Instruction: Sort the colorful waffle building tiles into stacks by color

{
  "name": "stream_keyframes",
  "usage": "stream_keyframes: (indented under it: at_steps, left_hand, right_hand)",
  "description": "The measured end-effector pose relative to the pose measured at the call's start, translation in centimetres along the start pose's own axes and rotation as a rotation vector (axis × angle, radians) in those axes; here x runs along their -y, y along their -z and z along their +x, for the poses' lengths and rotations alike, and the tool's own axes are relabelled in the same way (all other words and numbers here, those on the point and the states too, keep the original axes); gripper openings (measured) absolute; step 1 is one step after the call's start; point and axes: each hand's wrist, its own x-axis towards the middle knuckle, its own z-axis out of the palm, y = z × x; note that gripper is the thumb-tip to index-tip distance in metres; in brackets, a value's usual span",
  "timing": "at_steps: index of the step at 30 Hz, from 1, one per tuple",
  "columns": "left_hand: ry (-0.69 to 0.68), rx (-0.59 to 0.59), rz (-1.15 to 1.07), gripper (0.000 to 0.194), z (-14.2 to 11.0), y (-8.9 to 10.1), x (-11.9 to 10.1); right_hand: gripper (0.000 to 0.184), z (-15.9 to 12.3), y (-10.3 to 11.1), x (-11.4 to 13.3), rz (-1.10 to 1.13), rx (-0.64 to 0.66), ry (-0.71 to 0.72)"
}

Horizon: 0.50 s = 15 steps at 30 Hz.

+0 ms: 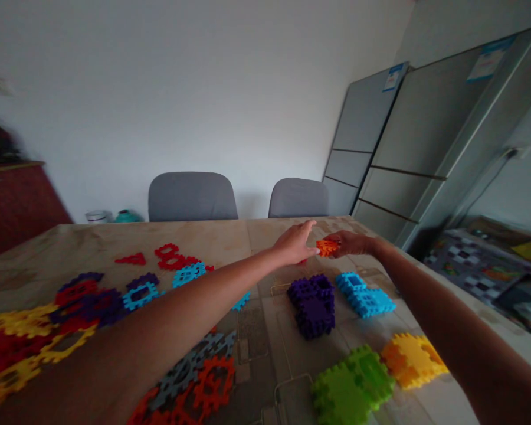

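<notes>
Over the far part of the table, my right hand (pixel 353 243) grips a small orange interlocking block piece (pixel 327 247) with toothed edges. My left hand (pixel 292 243) is just left of it, fingers stretched out and thumb tip close to the orange piece; I cannot tell whether they touch. A bit of red (pixel 303 261) shows beneath my left hand. Nearer to me lie a purple block stack (pixel 313 306), light blue blocks (pixel 365 294), a green block stack (pixel 353 386) and yellow blocks (pixel 413 360).
Loose toothed pieces spread over the left side: red ones (pixel 170 258), a light blue frame (pixel 140 296), yellow pieces (pixel 26 321), grey pieces (pixel 190 360) and orange-red pieces (pixel 215 383). My left forearm covers some. Two grey chairs (pixel 192 196) stand behind the table (pixel 92 236).
</notes>
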Motion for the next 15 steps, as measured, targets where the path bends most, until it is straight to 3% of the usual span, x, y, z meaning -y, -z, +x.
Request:
stream_keyframes:
  at_steps: [6, 15]
  left_hand:
    - [0.021, -0.005, -0.008, 0.037, -1.7, 2.1, 2.3]
    - [0.086, 0.009, -0.025, 0.036, -4.2, 3.7, 5.2]
  right_hand:
    - [0.027, 2.7, -1.9, -3.6, -0.103, 0.079, -0.128]
    - [0.029, 6.5, -3.5, -4.1, -0.255, 0.072, -0.19]
